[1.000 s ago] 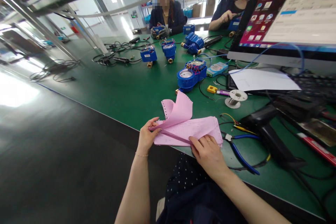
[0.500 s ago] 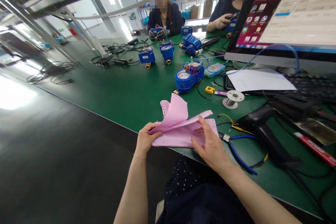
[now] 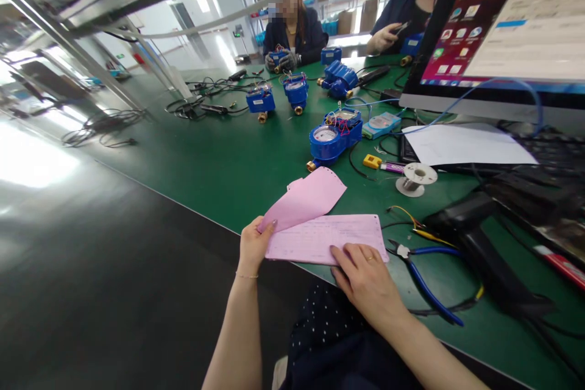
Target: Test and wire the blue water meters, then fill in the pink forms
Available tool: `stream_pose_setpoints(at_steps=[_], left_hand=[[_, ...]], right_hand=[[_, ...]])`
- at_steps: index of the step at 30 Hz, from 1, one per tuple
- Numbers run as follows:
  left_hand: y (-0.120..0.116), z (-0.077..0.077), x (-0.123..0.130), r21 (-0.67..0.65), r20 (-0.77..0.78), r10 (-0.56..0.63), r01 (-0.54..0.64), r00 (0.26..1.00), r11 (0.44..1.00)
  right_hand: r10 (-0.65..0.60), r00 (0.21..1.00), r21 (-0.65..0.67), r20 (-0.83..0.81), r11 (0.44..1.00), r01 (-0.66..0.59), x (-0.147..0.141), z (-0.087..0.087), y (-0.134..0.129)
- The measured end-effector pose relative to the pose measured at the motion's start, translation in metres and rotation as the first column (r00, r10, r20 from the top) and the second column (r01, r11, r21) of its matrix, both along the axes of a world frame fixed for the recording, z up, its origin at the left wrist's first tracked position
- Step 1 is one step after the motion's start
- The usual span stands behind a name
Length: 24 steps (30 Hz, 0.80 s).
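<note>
A stack of pink paper sheets (image 3: 320, 241) lies at the front edge of the green table, with faint print and punched holes along its right side. Its upper sheets (image 3: 311, 198) are folded back toward the upper right. My left hand (image 3: 255, 245) pinches the left end of the pink sheets between thumb and fingers. On the lower right part of the stack rests my right hand (image 3: 368, 280), fingers apart, its fingertips touching the paper near the front edge.
Blue meters (image 3: 336, 137) with exposed wires stand beyond the paper. Right of it are blue-handled cutters (image 3: 425, 280), a wire spool (image 3: 415, 180), a black scanner (image 3: 484, 250), a white sheet (image 3: 468, 143) and a monitor (image 3: 493, 30). Two people sit across the green table (image 3: 205, 164).
The upper pink sheets have swung over to the right and lie flatter, exposing the printed sheet. My right hand has let go of the raised sheet and moved down onto the stack.
</note>
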State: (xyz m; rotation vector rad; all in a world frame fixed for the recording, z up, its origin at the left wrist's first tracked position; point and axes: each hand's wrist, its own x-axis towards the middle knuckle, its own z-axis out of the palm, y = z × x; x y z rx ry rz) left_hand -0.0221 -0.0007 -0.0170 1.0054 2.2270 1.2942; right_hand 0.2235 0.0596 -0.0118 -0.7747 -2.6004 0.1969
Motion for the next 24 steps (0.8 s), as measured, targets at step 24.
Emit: stream_pose_setpoints(at_steps=[24], left_hand=[[0.000, -0.002, -0.003, -0.042, -0.048, 0.024, -0.026, 0.999, 0.999]], right_hand=[[-0.113, 0.992, 0.066, -0.049, 0.991, 0.116, 0.038, 0.001, 0.013]])
